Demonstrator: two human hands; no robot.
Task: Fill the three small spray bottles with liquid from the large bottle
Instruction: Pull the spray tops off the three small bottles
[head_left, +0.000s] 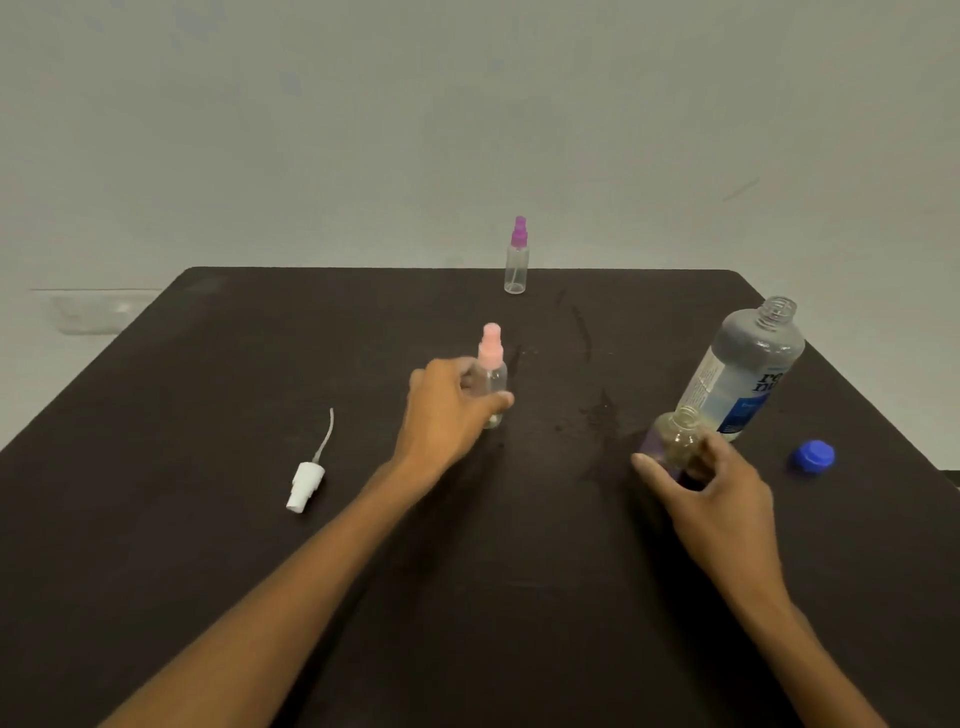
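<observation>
Dark table (208, 519) against a pale wall: the uncapped large bottle (743, 374) stands at right. Just before it, the right hand (711, 493) grips an open small bottle (680, 441). Left of it, the left hand (447, 410) holds the pink-topped bottle (492, 374). Beyond stands a purple-topped bottle (517, 260).

From my feed I see a dark desk (208, 519) against a pale wall, with a purple-capped spray bottle (516, 257) upright near its far edge and a pink-capped spray bottle (491, 371) upright nearer the middle. A white spray top (306, 480) lies on its side at my left. At my right the uncapped large bottle (743, 369) stands near a blue cap (813, 456), with faint wet smears (597, 410) between.
</observation>
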